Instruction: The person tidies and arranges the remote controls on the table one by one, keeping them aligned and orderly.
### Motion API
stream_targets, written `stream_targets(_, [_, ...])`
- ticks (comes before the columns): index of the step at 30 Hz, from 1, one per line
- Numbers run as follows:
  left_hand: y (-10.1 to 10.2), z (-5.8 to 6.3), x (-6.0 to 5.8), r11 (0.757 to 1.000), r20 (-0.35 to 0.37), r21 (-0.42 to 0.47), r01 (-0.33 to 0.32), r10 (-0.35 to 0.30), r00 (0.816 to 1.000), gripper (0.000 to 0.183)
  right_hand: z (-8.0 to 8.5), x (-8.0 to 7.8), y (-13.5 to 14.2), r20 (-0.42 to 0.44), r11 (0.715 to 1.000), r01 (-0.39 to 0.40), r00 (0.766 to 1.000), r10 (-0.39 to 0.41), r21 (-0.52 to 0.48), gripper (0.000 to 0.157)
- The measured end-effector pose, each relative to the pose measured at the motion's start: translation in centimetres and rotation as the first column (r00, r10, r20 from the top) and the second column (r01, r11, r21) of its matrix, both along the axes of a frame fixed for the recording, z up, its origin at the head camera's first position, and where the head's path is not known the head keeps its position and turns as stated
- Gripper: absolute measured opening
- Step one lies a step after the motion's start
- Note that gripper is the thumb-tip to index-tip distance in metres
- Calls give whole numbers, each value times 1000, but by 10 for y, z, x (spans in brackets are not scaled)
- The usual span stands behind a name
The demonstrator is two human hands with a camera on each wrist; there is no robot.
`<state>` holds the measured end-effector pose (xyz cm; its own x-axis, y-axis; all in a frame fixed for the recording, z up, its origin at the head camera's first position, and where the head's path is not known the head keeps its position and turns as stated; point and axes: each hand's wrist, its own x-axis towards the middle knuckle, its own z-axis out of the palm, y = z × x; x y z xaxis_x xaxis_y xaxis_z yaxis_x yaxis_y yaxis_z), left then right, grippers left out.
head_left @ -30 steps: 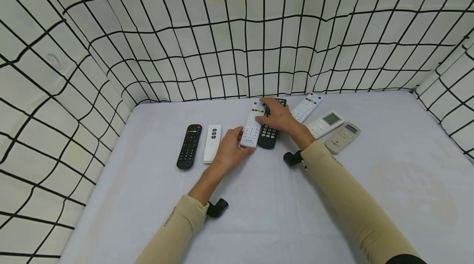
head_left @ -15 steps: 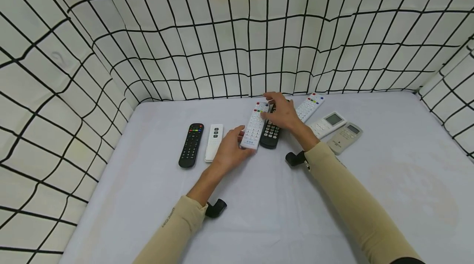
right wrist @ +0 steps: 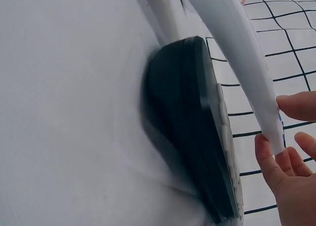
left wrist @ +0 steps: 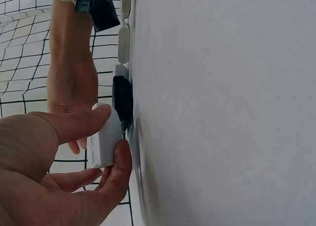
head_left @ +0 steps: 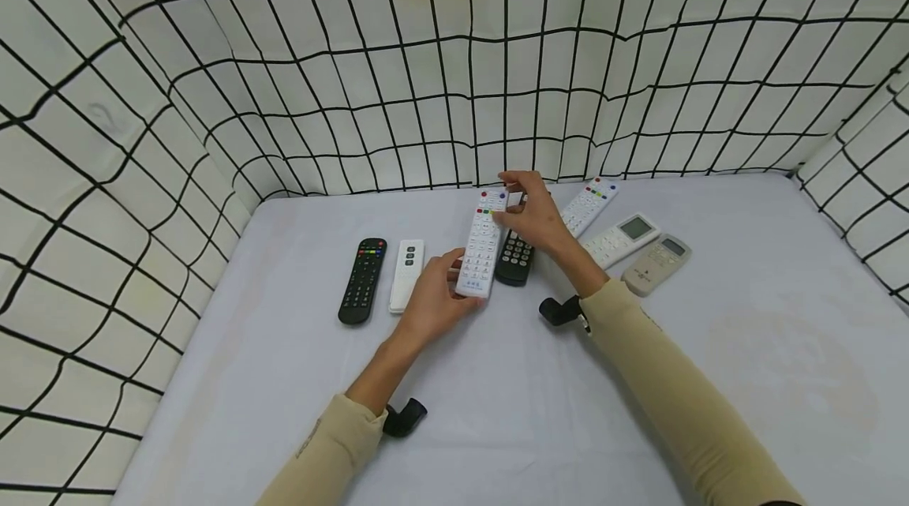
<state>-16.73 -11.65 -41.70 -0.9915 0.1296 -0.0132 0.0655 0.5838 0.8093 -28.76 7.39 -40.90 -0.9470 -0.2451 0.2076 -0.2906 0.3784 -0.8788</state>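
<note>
A white remote control [head_left: 479,249] with red, green and yellow buttons is held between both hands, raised off the table. At its near end, the left hand [head_left: 433,301] grips it; in the left wrist view the thumb lies over one side of the white remote [left wrist: 106,139], with fingers curled under the other. The right hand [head_left: 537,220] pinches the far end, and the right wrist view shows thumb and finger of that hand [right wrist: 296,186] at the tip. Just right of it, a black remote with pale keys [head_left: 514,263] lies on the table, partly hidden by the right hand.
Left on the white-covered table [head_left: 497,419] lie a black remote [head_left: 363,281] and a slim white remote [head_left: 407,277]. To the right are another white remote [head_left: 588,208], a white remote with a screen [head_left: 621,240] and a beige one [head_left: 656,264]. Black netting [head_left: 506,88] borders the table.
The white remote has risen off the table and shifted slightly left and toward the person. The left hand has drawn back a little with it; the right hand has moved its fingers onto the far end.
</note>
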Motion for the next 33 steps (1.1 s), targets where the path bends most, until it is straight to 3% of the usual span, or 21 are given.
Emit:
stream_targets(5, [0, 2, 5, 1000, 9, -5, -21, 21, 1000, 86, 2, 2, -4, 75, 999, 36, 997, -33, -39, 64])
stream_targets(11, [-1, 2, 10, 999, 15, 22, -38, 38, 999, 86, 3, 6, -8, 171, 996, 32, 985, -18, -79, 63])
stream_targets(22, [-5, 2, 18, 997, 5, 47, -55, 55, 998, 85, 5, 10, -13, 199, 997, -31, 979, 44, -67, 62])
stream_targets(33, [-9, 0, 28, 998, 0, -1, -64, 64, 998, 84, 3, 17, -18, 213, 997, -64, 975, 55, 34, 63])
